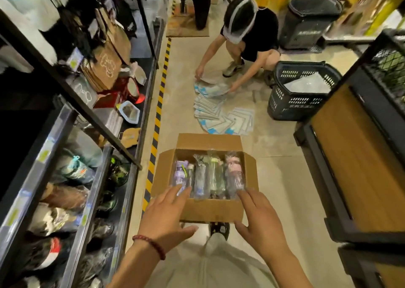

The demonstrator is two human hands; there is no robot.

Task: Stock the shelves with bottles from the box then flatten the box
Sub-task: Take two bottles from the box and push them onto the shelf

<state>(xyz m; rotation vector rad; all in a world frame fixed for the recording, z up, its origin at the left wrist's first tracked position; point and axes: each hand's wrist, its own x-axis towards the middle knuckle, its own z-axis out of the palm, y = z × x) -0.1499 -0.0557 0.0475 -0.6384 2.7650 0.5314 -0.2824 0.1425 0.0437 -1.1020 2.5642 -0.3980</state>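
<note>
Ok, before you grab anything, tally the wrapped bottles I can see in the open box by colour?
Top layer of the cardboard box, as far as the plastic wrap lets me tell:
Purple bottle: 1
Grey bottle: 1
Green-capped clear bottle: 1
Pink bottle: 1
Total: 4
Any bottles lying underneath are hidden.

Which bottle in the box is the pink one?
The pink bottle, last on the right of the row in the box, just ahead of the right hand. The purple bottle lies at the opposite end; those between look clear and greenish.
</note>
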